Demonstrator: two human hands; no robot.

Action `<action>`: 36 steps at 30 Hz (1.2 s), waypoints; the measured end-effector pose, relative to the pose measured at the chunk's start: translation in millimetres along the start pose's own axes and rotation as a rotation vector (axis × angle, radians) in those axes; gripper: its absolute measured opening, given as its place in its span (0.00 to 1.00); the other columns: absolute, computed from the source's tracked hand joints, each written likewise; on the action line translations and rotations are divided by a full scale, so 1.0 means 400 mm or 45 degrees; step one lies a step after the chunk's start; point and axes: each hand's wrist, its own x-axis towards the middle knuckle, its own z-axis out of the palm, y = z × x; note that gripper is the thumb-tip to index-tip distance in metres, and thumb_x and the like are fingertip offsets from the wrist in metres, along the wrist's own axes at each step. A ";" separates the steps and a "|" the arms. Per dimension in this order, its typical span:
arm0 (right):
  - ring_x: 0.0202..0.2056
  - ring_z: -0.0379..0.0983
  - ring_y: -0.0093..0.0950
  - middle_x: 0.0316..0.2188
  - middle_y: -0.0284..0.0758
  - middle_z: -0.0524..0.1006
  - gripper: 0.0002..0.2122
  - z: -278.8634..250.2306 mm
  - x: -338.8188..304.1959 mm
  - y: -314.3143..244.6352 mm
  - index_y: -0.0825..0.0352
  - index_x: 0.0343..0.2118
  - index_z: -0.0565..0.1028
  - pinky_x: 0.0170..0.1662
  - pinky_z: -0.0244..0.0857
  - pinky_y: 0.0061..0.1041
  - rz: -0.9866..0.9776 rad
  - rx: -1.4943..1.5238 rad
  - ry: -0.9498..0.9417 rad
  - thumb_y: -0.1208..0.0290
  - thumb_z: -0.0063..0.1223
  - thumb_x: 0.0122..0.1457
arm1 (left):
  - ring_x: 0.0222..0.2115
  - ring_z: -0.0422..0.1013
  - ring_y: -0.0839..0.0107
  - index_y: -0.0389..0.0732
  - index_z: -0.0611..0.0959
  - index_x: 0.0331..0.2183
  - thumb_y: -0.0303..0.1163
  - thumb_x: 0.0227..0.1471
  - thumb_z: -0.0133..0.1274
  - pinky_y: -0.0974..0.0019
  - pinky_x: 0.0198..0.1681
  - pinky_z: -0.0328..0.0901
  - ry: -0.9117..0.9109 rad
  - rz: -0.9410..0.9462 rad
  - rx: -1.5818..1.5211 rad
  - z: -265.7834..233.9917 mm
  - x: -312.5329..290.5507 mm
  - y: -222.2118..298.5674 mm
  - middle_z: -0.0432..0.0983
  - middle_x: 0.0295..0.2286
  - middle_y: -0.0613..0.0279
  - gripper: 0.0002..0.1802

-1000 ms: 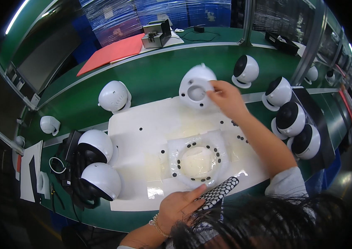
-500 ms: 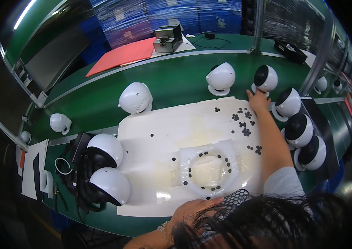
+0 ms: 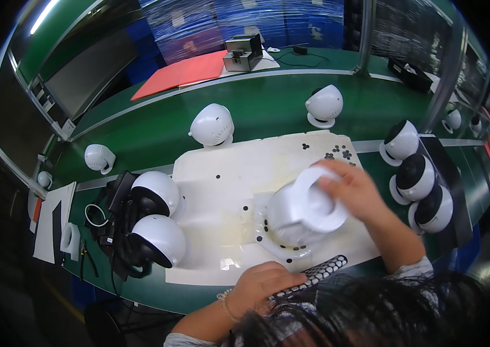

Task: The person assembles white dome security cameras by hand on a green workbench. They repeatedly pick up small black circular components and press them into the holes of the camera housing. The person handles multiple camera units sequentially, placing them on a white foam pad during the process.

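Observation:
My right hand [image 3: 352, 188] is closed on the ring-shaped base of a white ball-shaped camera [image 3: 288, 214]. The camera is tipped base up over a padded clear-plastic ring [image 3: 268, 248], covering most of it; whether they touch I cannot tell. Small black round pads [image 3: 259, 238] lie on and beside the ring. At the near edge my left hand [image 3: 265, 283] has its fingers closed on a black sheet with rows of white round spots [image 3: 320, 270]. More pads [image 3: 346, 155] are scattered on the white board [image 3: 216, 202], some partly hidden by my right hand.
Similar cameras stand at the right [image 3: 434, 209], along the back [image 3: 324, 106] and left [image 3: 213, 124]. Two more [image 3: 158, 240] lie on a black bundle. Pliers [image 3: 87, 260] lie at the left edge. A metal box [image 3: 243, 53] and red sheet [image 3: 184, 75] are behind.
My right hand has picked up the camera at the back right and brought it over the plastic ring, base up. My left hand stays near the front edge. The view has shifted slightly.

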 end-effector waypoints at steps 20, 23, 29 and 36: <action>0.33 0.68 0.27 0.28 0.27 0.71 0.13 0.007 -0.151 0.001 0.58 0.34 0.74 0.32 0.57 0.24 -0.966 -0.808 -0.275 0.71 0.59 0.42 | 0.23 0.70 0.70 0.33 0.80 0.28 0.16 0.33 0.58 0.73 0.26 0.63 0.582 -0.505 -0.153 0.023 0.002 0.020 0.74 0.22 0.56 0.12; 0.36 0.68 0.26 0.30 0.26 0.72 0.10 -0.001 -0.147 0.010 0.57 0.30 0.75 0.33 0.57 0.25 -1.206 -0.879 -0.215 0.71 0.59 0.42 | 0.22 0.70 0.71 0.32 0.80 0.27 0.16 0.34 0.58 0.73 0.26 0.63 0.634 -0.432 -0.120 0.030 0.004 0.010 0.74 0.21 0.56 0.10; 0.39 0.67 0.26 0.33 0.24 0.73 0.12 -0.023 -0.140 -0.006 0.56 0.30 0.75 0.35 0.57 0.26 -1.166 -0.724 -0.192 0.73 0.60 0.38 | 0.23 0.70 0.73 0.31 0.78 0.26 0.18 0.36 0.58 0.74 0.26 0.63 0.645 -0.644 -0.191 0.021 -0.002 0.019 0.74 0.22 0.56 0.09; 0.34 0.67 0.27 0.30 0.26 0.73 0.13 -0.034 -0.153 -0.009 0.58 0.31 0.72 0.36 0.57 0.26 -1.106 -0.958 -0.359 0.76 0.59 0.40 | 0.23 0.69 0.75 0.31 0.78 0.26 0.20 0.38 0.58 0.75 0.27 0.63 0.586 -0.738 -0.174 0.015 0.007 0.034 0.74 0.22 0.57 0.07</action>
